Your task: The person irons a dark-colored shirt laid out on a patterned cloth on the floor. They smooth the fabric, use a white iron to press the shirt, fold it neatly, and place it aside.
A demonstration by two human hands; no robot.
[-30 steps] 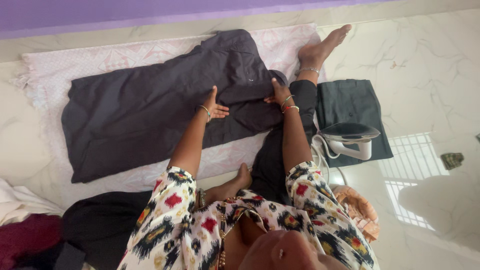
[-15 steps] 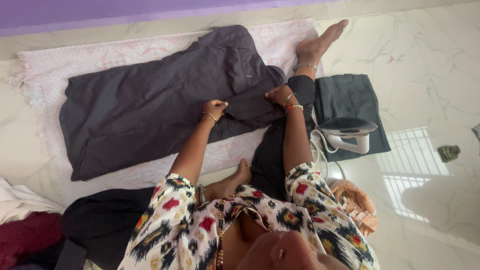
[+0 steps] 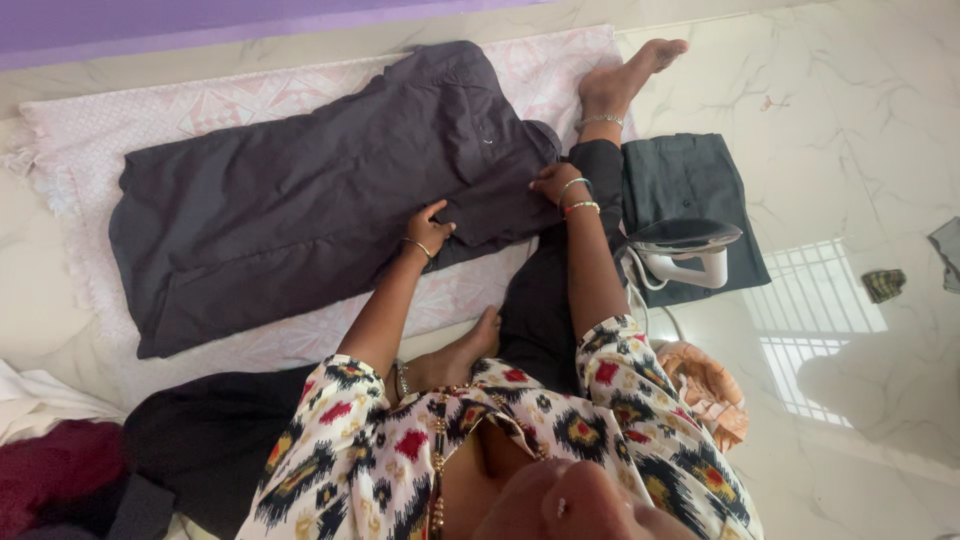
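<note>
Head view: a person sits on a marble floor (image 3: 860,130), looking down over a patterned top (image 3: 480,450) at both arms.
Near left: a heap of clothes (image 3: 70,450) in white, maroon and black lies at the lower left corner of the view.
Near right: an orange cloth (image 3: 712,385) is bunched beside the person's right hip.
Left hand: the left hand (image 3: 428,231) is curled, fingers pinching the near edge of the dark trousers (image 3: 300,200) (thumb on top of the cloth).
Right hand: the right hand (image 3: 553,183) is closed on the waist end of the same trousers, at their right edge; bangles circle the wrist.
Trousers: they lie spread flat along a pink mat (image 3: 250,95), legs reaching toward its left edge, waist near its right edge.
Iron: a white iron (image 3: 685,250) stands on a folded dark garment (image 3: 690,180), just right of the right forearm, off the mat.
Far: the right foot (image 3: 620,80) rests at the mat's far right corner; a purple wall (image 3: 200,25) runs behind the mat.
Far right: a small green scrap (image 3: 884,284) lies on the floor, well apart.
</note>
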